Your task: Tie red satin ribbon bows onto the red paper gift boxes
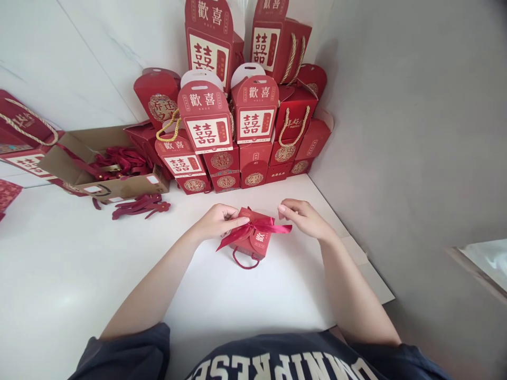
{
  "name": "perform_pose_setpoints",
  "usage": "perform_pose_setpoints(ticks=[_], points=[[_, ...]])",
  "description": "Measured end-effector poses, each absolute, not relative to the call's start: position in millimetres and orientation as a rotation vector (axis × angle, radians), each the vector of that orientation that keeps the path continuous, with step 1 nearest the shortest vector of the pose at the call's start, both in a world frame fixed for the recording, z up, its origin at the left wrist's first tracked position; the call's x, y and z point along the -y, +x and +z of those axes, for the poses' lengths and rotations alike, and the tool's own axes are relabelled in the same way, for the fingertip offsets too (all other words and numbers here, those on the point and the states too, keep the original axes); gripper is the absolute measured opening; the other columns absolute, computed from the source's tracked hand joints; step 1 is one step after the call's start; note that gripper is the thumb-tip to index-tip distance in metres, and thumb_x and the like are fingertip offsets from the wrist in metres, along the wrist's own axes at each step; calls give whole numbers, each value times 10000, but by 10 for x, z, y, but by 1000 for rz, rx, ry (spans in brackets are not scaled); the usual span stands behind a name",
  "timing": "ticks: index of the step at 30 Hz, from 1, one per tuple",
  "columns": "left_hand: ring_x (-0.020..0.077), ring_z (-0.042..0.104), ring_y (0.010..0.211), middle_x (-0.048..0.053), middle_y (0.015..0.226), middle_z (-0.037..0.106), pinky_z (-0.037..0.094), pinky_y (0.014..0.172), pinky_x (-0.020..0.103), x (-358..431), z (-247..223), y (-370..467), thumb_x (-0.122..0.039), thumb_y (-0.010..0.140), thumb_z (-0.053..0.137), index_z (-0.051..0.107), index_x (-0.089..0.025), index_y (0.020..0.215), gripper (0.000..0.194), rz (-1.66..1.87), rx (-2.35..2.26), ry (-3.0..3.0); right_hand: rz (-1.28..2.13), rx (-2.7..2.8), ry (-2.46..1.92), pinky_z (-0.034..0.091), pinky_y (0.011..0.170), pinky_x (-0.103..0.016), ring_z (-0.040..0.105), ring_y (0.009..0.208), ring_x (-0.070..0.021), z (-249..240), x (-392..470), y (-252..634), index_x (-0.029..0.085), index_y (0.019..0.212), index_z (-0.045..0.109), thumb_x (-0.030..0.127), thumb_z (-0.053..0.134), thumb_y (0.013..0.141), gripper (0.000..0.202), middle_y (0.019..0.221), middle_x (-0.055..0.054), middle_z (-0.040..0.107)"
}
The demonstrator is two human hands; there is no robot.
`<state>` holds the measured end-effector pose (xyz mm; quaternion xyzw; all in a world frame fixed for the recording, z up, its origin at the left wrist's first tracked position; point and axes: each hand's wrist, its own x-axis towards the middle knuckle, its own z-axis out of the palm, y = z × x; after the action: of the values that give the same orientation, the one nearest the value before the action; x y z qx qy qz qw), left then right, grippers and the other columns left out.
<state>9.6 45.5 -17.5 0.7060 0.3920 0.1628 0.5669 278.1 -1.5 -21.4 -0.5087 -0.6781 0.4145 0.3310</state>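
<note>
A small red gift box lies on the white table, with a dark red cord handle on its near side. Across its top runs a shiny red ribbon tied in a bow, its tails spreading left and right. My left hand is at the box's left edge, thumb resting on the ribbon near the knot and fingers curled. To the right of the box is my right hand, off the ribbon, its thumb and forefinger close together; whether anything small is between them cannot be made out.
Stacked red gift boxes line the back of the table. An open cardboard box with red ribbons stands at the back left, with more ribbons before it. A grey wall rises on the right.
</note>
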Motion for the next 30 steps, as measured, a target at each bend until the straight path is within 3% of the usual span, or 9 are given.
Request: perform_pose_setpoints(ticks=[3,9,20,23,26,30], points=[[56,393,397,-60,449,406,303,378,176,-441,-166,113,-522,806,634,358,-171,548,516,380,-979,1678,1203,1916,-1407,423,656,-280,529,631,-137,-137,67,2819,167,643,586,595,400,927,547,656,-9,588],[66,437,348,-54,400,447,347,349,172,-420,-160,130,-533,800,637,328,-175,527,546,370,-1040,1690,1674,1873,-1171,454,554,-244,547,530,-109,-81,121,2780,141,649,649,565,557,866,485,635,-31,651],[69,440,348,-47,408,475,375,350,180,-446,-198,132,-542,794,640,377,-168,522,531,299,-1056,1634,2308,1898,-1000,428,454,-195,579,394,-87,-325,-29,2815,93,739,721,535,569,875,487,544,-47,683],[73,453,389,-44,439,489,368,385,187,-449,-205,139,-548,788,644,462,-155,548,495,323,-1032,1641,2368,1899,-946,447,482,-207,603,425,-99,-406,-76,2787,90,763,729,529,573,872,479,574,-58,697],[99,550,548,-11,613,615,428,506,203,-425,-162,145,-506,712,736,613,-131,689,395,359,-983,1714,2354,1930,-1001,483,552,-229,658,538,-130,-460,-85,2810,100,800,733,512,600,854,436,659,-69,719],[146,602,679,21,770,680,440,578,229,-368,-64,133,-505,661,772,649,-133,790,412,340,-1001,1812,2019,2049,-1163,494,709,-262,667,781,-162,-485,-95,2967,152,915,729,350,663,810,234,867,-51,729]])
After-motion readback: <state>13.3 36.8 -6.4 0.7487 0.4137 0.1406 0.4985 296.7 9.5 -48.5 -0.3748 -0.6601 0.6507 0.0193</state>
